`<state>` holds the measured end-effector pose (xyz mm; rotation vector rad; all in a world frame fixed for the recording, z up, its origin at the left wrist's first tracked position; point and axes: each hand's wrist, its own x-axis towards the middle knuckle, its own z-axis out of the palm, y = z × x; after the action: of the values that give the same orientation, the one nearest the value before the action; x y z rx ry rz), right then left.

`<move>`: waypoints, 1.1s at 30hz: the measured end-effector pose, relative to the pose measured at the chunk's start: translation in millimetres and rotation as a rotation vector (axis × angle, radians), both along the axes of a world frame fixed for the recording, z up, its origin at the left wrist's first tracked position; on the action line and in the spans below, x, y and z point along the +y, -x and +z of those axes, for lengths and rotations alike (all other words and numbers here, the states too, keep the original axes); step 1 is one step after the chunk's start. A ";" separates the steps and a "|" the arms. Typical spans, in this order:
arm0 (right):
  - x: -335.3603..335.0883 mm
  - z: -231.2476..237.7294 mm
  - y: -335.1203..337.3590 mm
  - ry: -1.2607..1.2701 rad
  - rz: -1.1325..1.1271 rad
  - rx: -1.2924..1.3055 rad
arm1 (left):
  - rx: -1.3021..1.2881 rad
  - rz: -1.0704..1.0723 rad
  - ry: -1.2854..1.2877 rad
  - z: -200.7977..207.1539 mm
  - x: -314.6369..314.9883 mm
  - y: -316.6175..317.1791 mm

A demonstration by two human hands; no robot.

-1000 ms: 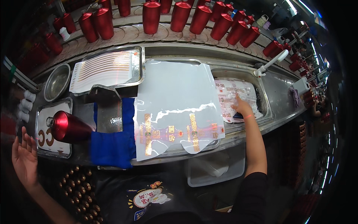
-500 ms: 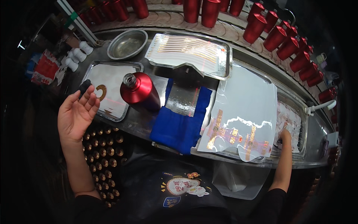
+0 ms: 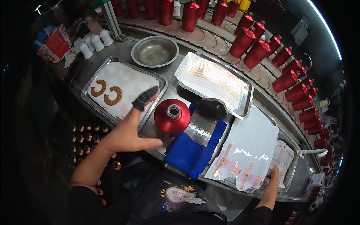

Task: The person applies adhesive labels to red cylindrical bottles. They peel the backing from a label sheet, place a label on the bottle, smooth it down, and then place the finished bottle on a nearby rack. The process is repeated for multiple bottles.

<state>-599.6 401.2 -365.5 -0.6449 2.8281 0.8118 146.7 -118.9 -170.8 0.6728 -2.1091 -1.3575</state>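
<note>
A red glass bottle [image 3: 172, 120] with an uncapped clear neck stands at the middle of the bench. My left hand [image 3: 125, 131] is open beside it on the left, thumb and fingers spread, and a black cover sits on one finger. No contact with the bottle is visible. My right hand [image 3: 275, 173] reaches to the near edge of a pale crumpled sheet [image 3: 283, 155] in the right tray; its fingertips are hidden. Right of the bottle, a blue cloth [image 3: 191, 157] lies under and around a metal bottle rest [image 3: 210, 108].
Gold C-shaped pieces [image 3: 113, 96] lie on white sheet in the left tray [image 3: 164, 80]. Behind are a metal bowl [image 3: 155, 52] and a tray of gold-striped sheets [image 3: 213, 80]. A glossy transfer sheet [image 3: 247, 138] overhangs the front edge. Red bottles [image 3: 243, 42] line a conveyor.
My left hand has moved rightward toward the bottle and turned, fingers spread. My right hand stays at the right tray. The view has shifted, showing the bottle more from above.
</note>
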 end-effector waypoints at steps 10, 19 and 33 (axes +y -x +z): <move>-50.2 125.8 -85.9 0.888 0.012 0.190 | 0.176 -0.081 0.015 -78.1 -7.3 37.6; -265.4 185.0 -316.3 1.691 -0.034 -0.841 | 0.235 -0.129 -0.005 -97.0 -9.7 39.1; -418.8 191.7 -518.2 1.224 0.369 -1.213 | 0.169 -0.136 -0.161 -81.5 -44.5 -16.7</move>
<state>-81.4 -17.6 -173.8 -1.1859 1.7143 -1.1080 163.4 -163.4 -252.3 0.4662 -1.9564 -1.6125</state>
